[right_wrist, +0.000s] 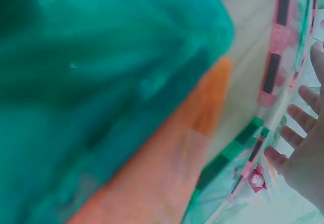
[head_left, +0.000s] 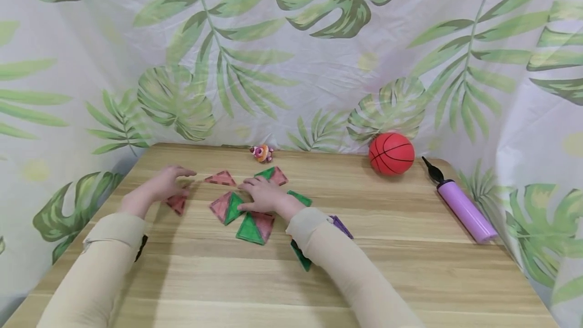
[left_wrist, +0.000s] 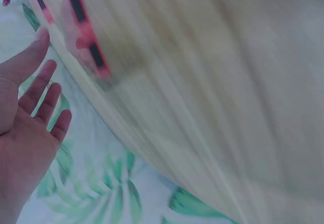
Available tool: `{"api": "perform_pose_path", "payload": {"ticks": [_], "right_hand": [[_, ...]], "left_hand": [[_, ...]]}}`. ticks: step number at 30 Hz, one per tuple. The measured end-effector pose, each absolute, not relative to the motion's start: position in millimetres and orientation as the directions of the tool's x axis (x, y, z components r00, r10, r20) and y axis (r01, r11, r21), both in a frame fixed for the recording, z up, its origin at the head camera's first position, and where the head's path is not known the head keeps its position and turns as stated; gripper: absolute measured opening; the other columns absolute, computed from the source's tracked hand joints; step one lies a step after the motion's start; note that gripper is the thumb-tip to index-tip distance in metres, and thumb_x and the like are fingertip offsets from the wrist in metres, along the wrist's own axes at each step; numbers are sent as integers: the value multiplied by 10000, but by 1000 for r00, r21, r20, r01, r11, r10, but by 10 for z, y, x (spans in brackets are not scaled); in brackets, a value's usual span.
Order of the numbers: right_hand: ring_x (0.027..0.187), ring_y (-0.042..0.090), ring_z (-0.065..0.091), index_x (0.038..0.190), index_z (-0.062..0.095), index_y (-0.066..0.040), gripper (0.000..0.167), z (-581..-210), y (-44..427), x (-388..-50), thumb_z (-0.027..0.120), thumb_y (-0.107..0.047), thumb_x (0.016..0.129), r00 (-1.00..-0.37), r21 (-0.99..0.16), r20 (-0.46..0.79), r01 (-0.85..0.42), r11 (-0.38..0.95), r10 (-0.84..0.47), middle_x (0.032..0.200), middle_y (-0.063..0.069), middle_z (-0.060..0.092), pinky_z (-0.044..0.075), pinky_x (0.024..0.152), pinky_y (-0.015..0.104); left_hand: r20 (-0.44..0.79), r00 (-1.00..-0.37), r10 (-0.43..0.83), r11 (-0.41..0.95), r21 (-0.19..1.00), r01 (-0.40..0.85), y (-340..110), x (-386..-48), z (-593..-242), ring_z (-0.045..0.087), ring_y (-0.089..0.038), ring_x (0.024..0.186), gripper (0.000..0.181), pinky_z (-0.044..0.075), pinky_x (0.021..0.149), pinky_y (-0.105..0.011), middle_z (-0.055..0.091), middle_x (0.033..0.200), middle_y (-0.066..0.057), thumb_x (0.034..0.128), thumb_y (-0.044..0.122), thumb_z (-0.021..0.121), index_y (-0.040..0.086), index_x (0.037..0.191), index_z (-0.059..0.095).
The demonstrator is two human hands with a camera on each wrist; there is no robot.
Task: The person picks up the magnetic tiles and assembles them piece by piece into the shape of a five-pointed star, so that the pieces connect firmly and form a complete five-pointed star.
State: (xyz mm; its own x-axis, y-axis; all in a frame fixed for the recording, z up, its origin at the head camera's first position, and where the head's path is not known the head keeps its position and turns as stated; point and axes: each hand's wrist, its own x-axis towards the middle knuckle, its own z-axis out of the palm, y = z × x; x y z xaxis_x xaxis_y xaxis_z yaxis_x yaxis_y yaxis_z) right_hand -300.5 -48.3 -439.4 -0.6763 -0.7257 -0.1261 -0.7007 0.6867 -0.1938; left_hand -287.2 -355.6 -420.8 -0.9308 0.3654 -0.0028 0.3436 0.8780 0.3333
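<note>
My left hand (head_left: 166, 185) hovers at the table's left side, fingers extended and apart. Just below it lies a red triangular tile (head_left: 177, 204), partly covered by the hand in the head view. In the left wrist view the fingers are spread, with nothing between them. My right hand (head_left: 265, 195) reaches over the middle tiles, and its fingers look spread in the right wrist view. Near its fingers are a green triangular tile (head_left: 234, 208) beside a red one (head_left: 220, 205). Under the wrist another green tile (head_left: 249, 230) adjoins a red one (head_left: 264, 223). Contact cannot be made out.
Farther back lie a red triangle (head_left: 221, 178) and a green-red pair (head_left: 279, 176). A purple tile (head_left: 342, 227) and green tiles (head_left: 299, 197) show around the right forearm. A small figurine (head_left: 261, 153), red ball (head_left: 391, 154) and purple pump (head_left: 466, 210) sit on the wooden table (head_left: 218, 287).
</note>
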Motion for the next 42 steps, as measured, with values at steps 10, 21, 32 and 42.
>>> {"api": "perform_pose_path", "payload": {"ticks": [10,21,32,42], "right_hand": [[1437,269,167,1501,246,-280,662,-4490,-557,-3058,351,-612,938,-699,-180,-156,-675,716,-698,1562,-4,218,194,1140,464],[1445,272,127,1511,150,-343,659,-4498,-674,-3050,278,-641,937,-726,-145,-199,-643,752,-659,1570,-36,190,167,1144,480],[1442,299,127,1488,228,-381,655,-4449,-653,-3036,368,-654,909,-720,-168,-188,-647,744,-668,1569,-12,196,171,1132,520],[1439,285,122,1471,261,-406,733,-4430,-653,-3021,461,-710,835,-735,-187,-179,-627,756,-654,1572,5,172,175,1132,509]], "left_hand": [[-72,-934,349,872,389,296,-3879,-2604,-4320,447,-517,1137,596,366,921,-626,516,1236,-321,745,253,792,16,1253,589],[-35,-938,344,860,413,300,-3810,-2639,-4364,483,-493,1086,524,364,916,-631,512,1195,-306,781,222,764,14,1235,605],[-63,-945,322,870,413,270,-3786,-2694,-4369,460,-503,1122,522,341,938,-643,498,1225,-301,798,230,752,35,1256,595],[-56,-952,302,875,413,253,-3731,-2716,-4370,437,-507,1145,539,336,951,-638,483,1248,-316,811,265,744,23,1265,583]]}}
